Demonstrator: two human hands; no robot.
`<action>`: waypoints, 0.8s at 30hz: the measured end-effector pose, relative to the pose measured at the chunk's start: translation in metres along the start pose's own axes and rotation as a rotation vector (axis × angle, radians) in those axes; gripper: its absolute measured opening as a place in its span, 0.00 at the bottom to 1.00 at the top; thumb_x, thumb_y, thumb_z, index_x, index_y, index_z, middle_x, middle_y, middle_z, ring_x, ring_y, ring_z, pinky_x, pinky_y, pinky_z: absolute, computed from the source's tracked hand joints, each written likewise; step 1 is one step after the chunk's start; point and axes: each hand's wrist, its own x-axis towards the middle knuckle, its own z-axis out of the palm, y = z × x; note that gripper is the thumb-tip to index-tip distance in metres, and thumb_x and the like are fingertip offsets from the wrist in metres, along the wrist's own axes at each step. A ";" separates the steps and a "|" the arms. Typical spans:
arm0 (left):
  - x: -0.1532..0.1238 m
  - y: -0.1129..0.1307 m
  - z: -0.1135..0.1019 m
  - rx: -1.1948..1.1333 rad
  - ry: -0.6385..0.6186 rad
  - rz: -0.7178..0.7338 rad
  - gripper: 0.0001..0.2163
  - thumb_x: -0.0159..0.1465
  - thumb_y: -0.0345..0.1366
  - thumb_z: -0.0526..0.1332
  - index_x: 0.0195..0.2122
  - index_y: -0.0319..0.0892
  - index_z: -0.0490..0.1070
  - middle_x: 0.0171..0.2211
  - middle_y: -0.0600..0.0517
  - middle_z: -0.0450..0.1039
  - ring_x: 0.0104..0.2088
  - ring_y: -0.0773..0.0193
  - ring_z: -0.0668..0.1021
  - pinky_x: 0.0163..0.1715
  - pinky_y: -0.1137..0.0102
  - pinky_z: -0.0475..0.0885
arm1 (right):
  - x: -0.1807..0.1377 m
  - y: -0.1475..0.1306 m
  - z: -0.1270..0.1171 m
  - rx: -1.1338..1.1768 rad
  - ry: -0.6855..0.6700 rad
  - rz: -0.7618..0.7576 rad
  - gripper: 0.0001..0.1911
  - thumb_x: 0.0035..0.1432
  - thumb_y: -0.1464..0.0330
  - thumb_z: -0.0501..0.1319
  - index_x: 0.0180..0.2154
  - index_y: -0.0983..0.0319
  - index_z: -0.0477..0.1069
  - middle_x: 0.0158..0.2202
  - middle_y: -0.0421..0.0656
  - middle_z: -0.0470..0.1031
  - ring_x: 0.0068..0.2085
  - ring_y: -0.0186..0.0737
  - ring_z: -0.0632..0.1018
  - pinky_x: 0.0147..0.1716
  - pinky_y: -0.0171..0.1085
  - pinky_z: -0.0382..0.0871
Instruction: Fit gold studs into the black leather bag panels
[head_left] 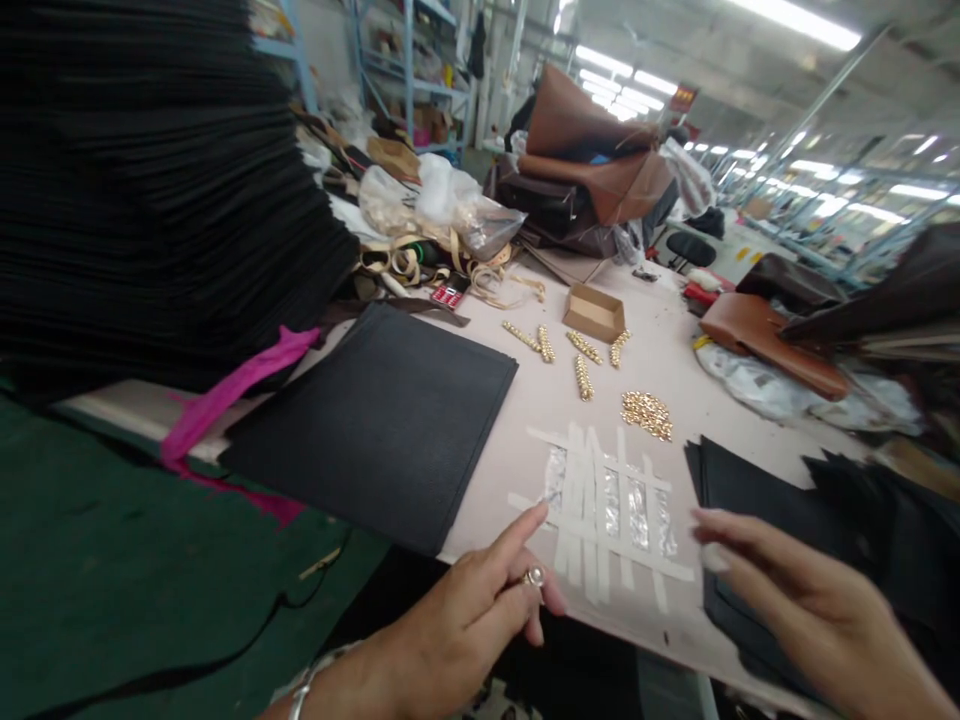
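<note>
My left hand (pixel 499 590) is at the table's front edge, index finger stretched out and the other fingers loosely bent; I see nothing in it. Its index fingertip reaches the left side of a patch of white tape strips (pixel 589 500) with clear plastic between them; whether it touches cannot be told. To the right of that patch, my right hand (pixel 795 590) hovers at the edge of a stack of black sheets (pixel 757 490). Its fingers are stretched out and slightly blurred, with nothing visible between them. Beyond the tape lie a loose pile of small gold pieces (pixel 646 415) and several gold rows (pixel 583 378).
A larger stack of black sheets (pixel 382 410) lies left on the table, beside a tall black pile (pixel 150 200) with a pink strip (pixel 240 390). Farther back are a small cardboard box (pixel 594 312), plastic bags (pixel 450 200) and brown leather pieces (pixel 600 170). Brown leather (pixel 772 340) lies right.
</note>
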 end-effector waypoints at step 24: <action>-0.080 -0.033 -0.061 -0.349 0.710 -0.239 0.19 0.61 0.52 0.61 0.43 0.41 0.69 0.34 0.53 0.71 0.22 0.73 0.65 0.23 0.74 0.63 | 0.124 -0.149 0.209 0.225 -0.322 -0.335 0.09 0.63 0.64 0.59 0.41 0.58 0.77 0.36 0.42 0.81 0.36 0.40 0.80 0.39 0.36 0.72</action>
